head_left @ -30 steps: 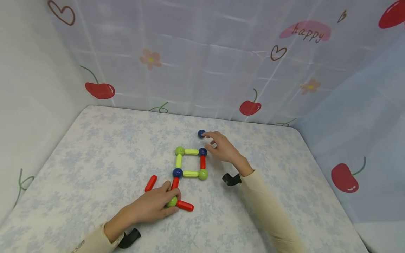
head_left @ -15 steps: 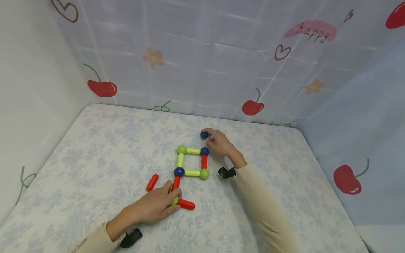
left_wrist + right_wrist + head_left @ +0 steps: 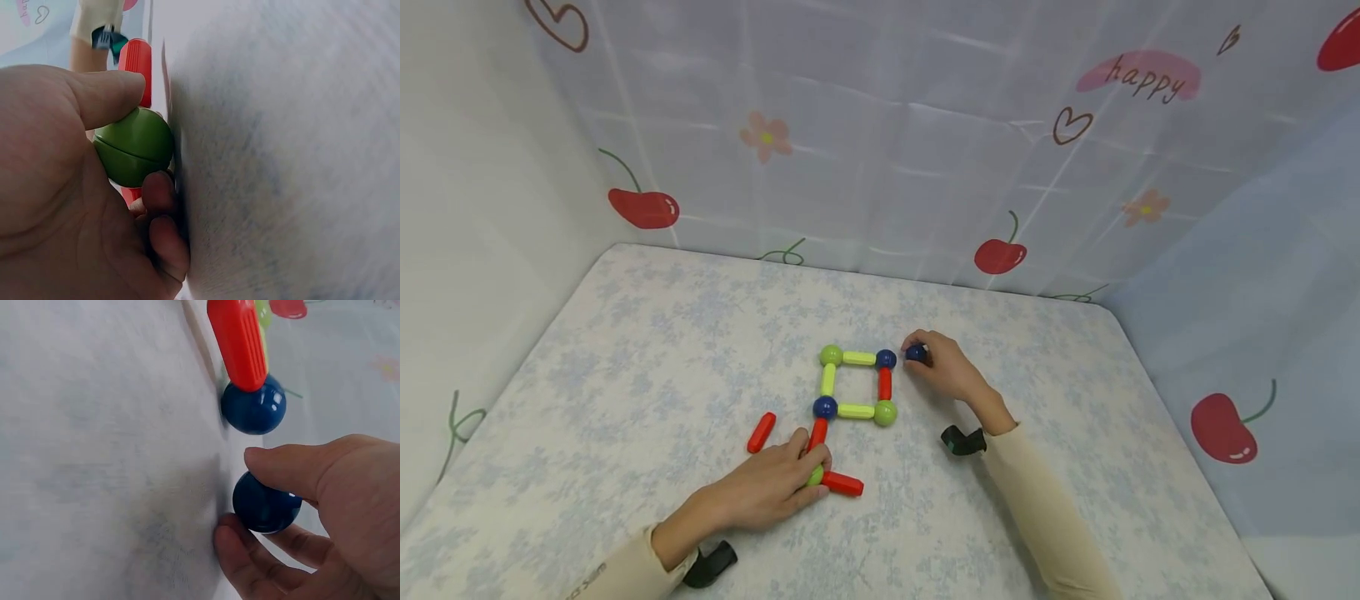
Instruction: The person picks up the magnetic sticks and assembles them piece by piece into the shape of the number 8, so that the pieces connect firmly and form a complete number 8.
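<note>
My left hand (image 3: pixel 760 490) grips a green ball (image 3: pixel 134 147) low on the table, thumb on one side and fingers curled on the other. From that ball a red rod (image 3: pixel 843 484) points right, and another red rod (image 3: pixel 817 435) runs up to a blue ball (image 3: pixel 825 407) at the corner of a square of rods and balls. Right of the square, my right hand (image 3: pixel 951 367) holds a loose blue ball (image 3: pixel 267 501) between thumb and fingers. It is a small gap away from the square's upper right blue ball (image 3: pixel 254 406).
A separate red rod (image 3: pixel 762 432) lies left of the joined pieces. The square also has green balls (image 3: pixel 885 412) and yellow-green rods (image 3: pixel 856 412). A printed curtain (image 3: pixel 865 167) hangs behind the patterned table (image 3: pixel 647 333).
My right hand has taken hold of the loose blue ball and brought it nearer, down and to the right, beside the square. My left hand stays on the green ball.
</note>
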{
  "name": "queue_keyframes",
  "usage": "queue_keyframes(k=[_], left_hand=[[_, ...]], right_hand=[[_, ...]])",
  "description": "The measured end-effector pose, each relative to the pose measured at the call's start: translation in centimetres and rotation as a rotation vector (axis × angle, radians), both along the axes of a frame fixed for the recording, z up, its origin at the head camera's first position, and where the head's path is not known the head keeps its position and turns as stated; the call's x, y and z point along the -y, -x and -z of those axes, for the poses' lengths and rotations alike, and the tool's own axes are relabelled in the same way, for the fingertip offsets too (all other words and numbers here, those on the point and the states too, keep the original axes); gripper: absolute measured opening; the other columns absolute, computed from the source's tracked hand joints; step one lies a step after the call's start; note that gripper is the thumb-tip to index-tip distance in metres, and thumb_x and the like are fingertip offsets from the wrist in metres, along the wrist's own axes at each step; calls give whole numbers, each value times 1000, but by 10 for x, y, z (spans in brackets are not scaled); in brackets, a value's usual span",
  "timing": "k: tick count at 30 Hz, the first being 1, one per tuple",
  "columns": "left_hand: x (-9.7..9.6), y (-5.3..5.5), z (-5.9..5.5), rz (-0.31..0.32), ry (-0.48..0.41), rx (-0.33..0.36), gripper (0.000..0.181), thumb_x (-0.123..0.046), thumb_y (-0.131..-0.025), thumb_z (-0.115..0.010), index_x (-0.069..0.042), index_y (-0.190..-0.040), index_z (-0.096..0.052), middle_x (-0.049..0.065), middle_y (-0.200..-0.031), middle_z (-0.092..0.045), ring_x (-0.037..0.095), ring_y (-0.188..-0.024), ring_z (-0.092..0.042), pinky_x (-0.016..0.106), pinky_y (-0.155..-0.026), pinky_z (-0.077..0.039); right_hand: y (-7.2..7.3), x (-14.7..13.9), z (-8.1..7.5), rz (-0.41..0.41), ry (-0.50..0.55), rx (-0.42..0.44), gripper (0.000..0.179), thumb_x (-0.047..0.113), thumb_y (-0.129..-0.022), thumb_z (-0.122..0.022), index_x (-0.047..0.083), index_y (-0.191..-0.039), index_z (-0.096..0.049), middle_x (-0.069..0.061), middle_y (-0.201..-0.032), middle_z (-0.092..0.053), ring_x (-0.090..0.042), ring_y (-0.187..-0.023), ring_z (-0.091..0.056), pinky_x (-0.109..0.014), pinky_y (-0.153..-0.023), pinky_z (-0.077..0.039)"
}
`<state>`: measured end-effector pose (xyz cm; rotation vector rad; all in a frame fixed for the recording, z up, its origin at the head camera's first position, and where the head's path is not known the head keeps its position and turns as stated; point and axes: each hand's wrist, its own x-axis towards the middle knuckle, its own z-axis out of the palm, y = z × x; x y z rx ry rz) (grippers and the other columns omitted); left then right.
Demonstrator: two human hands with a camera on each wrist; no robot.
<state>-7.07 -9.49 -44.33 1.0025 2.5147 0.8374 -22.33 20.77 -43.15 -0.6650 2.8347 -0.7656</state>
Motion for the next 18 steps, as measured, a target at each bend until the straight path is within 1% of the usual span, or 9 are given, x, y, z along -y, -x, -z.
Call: queue_keyframes(k=[5, 7, 10, 12, 14, 18], left_hand=[[-1, 0, 2, -2, 0, -7, 18, -35, -102, -58, -21, -111, -52, -2, -94, -34, 8, -62, -35, 19, -57, -29], [-1, 0, 3, -7, 3, -11, 18, -35, -102, -58, -21, -110, -52, -2, -93, -34, 8, -62, -34, 18, -57, -29], [-2, 0, 4, -11, 1, -14, 18, -34, -102, -58, -20, -110, -52, -2, -93, -34, 8, -62, -34, 19, -57, -29], [-2, 0, 4, -13, 3, -14, 18, -34, -102, -58, -20, -110, -52, -2, -93, -34, 8, -62, -35, 18, -57, -29], [-2, 0, 5, -14, 2, -14, 18, -35, -102, -59, -20, -111, -52, -2, -93, -34, 8, -62, -35, 19, -57, -29], [-2, 1, 4, -19, 4, -16, 18, -36, -102, -59, -22, -111, -52, -3, -92, -35, 8, -62, -36, 19, -57, -30]], right_hand=[[-31, -6, -9, -16, 62, 24, 14, 14, -96, -69, 10, -107, -61, -4, -105, -63, -16, -88, -59, -33, -80, -54], [-43, -7, -14, -23, 91, 37, 17, 14, -95, -69, 10, -109, -60, -2, -107, -63, -16, -91, -61, -36, -84, -55], [-62, -6, -21, -66, 119, 57, 25, 15, -94, -71, 8, -115, -60, -1, -111, -64, -16, -93, -64, -39, -88, -55], [-75, -4, -23, -116, 116, 92, 30, 16, -92, -74, 8, -118, -60, 0, -113, -65, -15, -95, -65, -38, -90, -55], [-85, -1, -25, -173, 86, 135, 32, 17, -91, -76, 10, -119, -62, 2, -114, -66, -12, -97, -65, -36, -90, -55], [-99, 8, -25, -257, 11, 207, 35, 19, -88, -78, 14, -119, -64, 6, -114, -65, -9, -99, -64, -29, -89, -54]])
